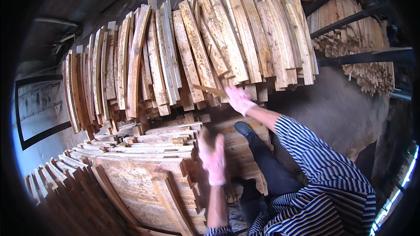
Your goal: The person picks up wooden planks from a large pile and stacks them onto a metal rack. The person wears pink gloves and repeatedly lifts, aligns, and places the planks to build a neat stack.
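Note:
My right hand [239, 100], in a pale pink knit glove, is closed on one end of a thin brown wooden strip [209, 90]. The strip points left, across the near ends of a long row of rough boards [188, 52]. Lower down, my left hand [211, 155], gloved alike, is raised with thumb and fingers apart and nothing visible in it; its fingertips are smeared by motion. Beside it on the left lies a stack of wooden panels [140, 179] made of boards with cross battens.
More slatted wood [57, 183] stands at the lower left. My dark boot [243, 128] rests near a plank surface [238, 157]. A metal frame with dark bars [354, 19] and further timber piles [345, 35] stand at the upper right. Bare grey floor [319, 105] lies to the right.

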`<state>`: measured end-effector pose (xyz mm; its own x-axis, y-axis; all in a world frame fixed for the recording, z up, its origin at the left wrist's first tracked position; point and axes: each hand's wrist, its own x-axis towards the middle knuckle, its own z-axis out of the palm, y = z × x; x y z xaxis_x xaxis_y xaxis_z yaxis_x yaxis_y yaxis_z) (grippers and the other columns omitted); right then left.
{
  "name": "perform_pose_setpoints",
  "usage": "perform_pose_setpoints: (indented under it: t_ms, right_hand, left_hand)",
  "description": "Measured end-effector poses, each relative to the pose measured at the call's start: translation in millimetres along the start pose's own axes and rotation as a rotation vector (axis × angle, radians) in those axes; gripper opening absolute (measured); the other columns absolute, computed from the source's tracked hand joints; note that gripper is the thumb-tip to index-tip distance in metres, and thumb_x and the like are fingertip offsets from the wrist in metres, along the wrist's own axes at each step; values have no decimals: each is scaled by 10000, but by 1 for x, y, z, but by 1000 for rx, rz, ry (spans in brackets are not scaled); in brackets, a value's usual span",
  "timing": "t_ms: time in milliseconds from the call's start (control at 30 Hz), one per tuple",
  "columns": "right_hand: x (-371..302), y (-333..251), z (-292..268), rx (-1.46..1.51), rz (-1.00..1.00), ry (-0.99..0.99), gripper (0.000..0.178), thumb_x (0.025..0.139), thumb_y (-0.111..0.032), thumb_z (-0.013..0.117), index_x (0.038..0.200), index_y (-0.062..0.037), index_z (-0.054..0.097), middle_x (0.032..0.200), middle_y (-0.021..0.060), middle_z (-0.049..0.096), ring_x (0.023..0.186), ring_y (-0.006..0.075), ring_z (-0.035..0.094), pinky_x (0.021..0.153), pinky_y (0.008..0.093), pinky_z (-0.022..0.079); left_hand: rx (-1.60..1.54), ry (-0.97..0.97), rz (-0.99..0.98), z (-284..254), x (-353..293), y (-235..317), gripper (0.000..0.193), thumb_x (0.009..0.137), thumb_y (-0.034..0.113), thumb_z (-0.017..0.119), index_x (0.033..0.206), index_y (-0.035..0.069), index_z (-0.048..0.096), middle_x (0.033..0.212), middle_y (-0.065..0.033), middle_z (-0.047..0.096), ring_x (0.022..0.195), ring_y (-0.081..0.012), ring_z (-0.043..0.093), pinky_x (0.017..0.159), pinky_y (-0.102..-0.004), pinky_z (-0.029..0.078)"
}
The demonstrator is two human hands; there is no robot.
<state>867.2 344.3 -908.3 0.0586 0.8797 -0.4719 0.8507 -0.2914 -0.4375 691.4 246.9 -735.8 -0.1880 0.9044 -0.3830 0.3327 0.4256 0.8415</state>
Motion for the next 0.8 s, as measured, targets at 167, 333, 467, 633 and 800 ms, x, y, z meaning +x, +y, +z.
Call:
perform_pose_setpoints:
  t_ms: [167, 333, 467, 633, 800]
  right_hand:
    - [-136, 129, -35, -48, 32, -293, 323, 900, -250, 613, 1150, -50, 572, 1074, 235, 651, 1020, 396, 664, 861, 476, 534]
    - [-254, 214, -75, -98, 581, -574, 885, 799, -384, 744, 1508, -82, 309, 1396, 288, 506, 1301, 438, 499, 1064, 475, 438]
    - [-279, 235, -76, -13, 620, -534, 870, 820, -393, 726, 1522, -79, 319, 1465, 270, 464, 1358, 406, 460, 1113, 447, 395]
    - [-214, 149, -88, 211, 349, -366, 806, 857, -456, 669, 1510, -109, 346, 1444, 238, 501, 1305, 408, 510, 1074, 467, 421]
    - [-97, 38, -104, 1236, 128, -316, 949, 927, -521, 642, 1584, -29, 167, 1552, 211, 401, 1453, 320, 356, 1187, 384, 295]
  left_hand:
    - [526, 323, 59, 31, 175, 8, 921, 843, 490, 738, 1504, -6, 331, 1509, -256, 409, 1398, -400, 399, 1163, -498, 355]
    - [1171, 295, -33, 42, 259, 4, 968, 730, 569, 782, 1422, 17, 388, 1313, -193, 534, 1192, -353, 552, 949, -489, 491]
    - [1201, 295, 36, 39, 276, 9, 548, 740, 330, 761, 1156, 51, 538, 1125, -194, 579, 1076, -356, 599, 891, -474, 511]
    - [1025, 137, -172, 18, 257, 57, 575, 685, 319, 780, 1099, -5, 545, 993, -173, 619, 789, -322, 670, 655, -451, 575]
    - [52, -55, -132, 41, 122, 148, 411, 698, 198, 794, 995, -57, 668, 772, -118, 699, 608, -234, 666, 593, -356, 576]
